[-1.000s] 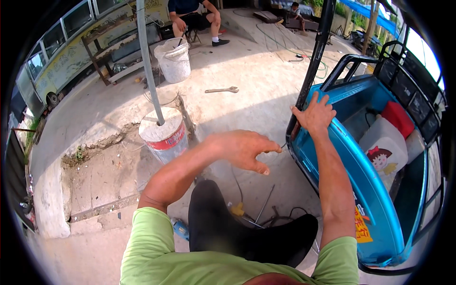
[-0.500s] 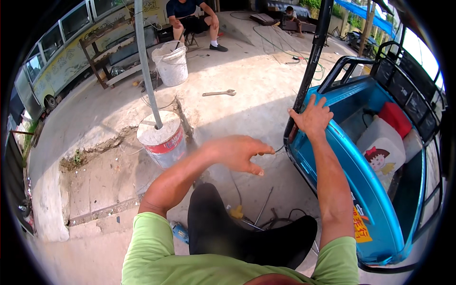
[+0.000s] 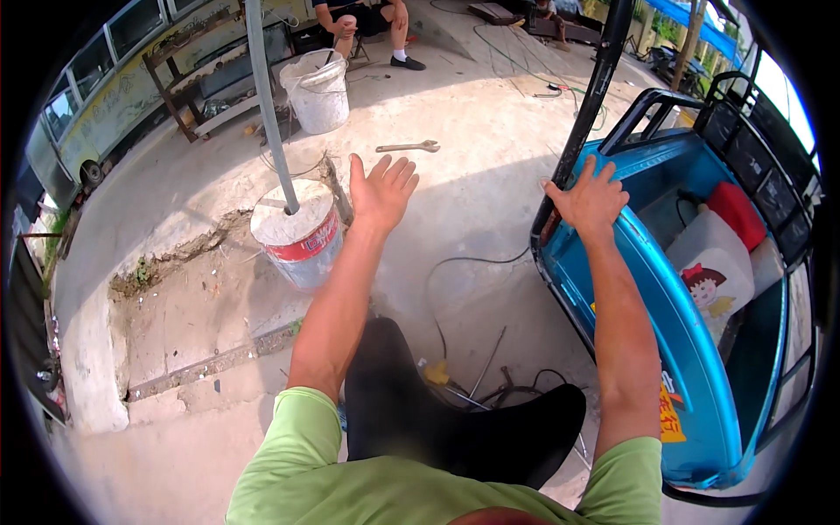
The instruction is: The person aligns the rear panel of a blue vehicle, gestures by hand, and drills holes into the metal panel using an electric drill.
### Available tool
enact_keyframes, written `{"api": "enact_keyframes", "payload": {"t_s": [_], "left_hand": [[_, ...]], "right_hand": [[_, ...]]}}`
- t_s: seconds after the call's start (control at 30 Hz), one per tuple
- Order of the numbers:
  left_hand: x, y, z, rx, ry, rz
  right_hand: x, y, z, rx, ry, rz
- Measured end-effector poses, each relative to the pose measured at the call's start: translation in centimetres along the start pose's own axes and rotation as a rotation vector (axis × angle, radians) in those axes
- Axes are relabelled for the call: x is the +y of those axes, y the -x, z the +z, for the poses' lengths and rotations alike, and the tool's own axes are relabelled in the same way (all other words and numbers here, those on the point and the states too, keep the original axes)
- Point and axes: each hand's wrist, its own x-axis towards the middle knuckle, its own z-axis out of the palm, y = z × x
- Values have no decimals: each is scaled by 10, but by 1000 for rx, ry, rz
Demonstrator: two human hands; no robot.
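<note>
Blue painted metal made the side of the cargo box (image 3: 704, 394), which stood at the right, near the person. Upon its far left corner lay the right hand (image 3: 593, 203), palm down, its fingers spread apart and its thumb beside the black post (image 3: 604, 74). Probably this edge served as a support for the arm; how strongly it pressed, I could not tell. The left hand (image 3: 382, 194) was held in the air, palm upward, fingers apart, and nothing lay in it. Just beyond its fingertips, as I saw it, a wrench (image 3: 407, 147) rested flat on the concrete floor (image 3: 477, 197), perhaps put there to be within reach.

To the left, a round concrete-filled pail (image 3: 296, 241) held a metal pole (image 3: 267, 96) upright; its weight, I would say, was the reason for it. A dark cable (image 3: 449, 262) curved across the floor, near the box. The floor was pale and worn, partly in shadow, with a broken, sunken strip (image 3: 188, 328) at the left. Farther away stood a white bucket (image 3: 317, 101), and behind it a seated person (image 3: 372, 19) was only partly visible. It was an open yard, with a wooden rack (image 3: 175, 90) at the far left.
</note>
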Motion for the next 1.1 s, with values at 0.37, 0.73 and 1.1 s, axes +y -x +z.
{"api": "enact_keyframes", "payload": {"t_s": [0.37, 0.73, 1.1], "left_hand": [[-6, -12, -57, 80, 0, 30], [-18, 12, -180, 293, 33, 25], [-81, 91, -295, 572, 83, -158]], "right_hand": [[-3, 2, -10, -30, -15, -10], [1, 3, -14, -77, -39, 8], [-4, 4, -16, -97, -77, 9]]}}
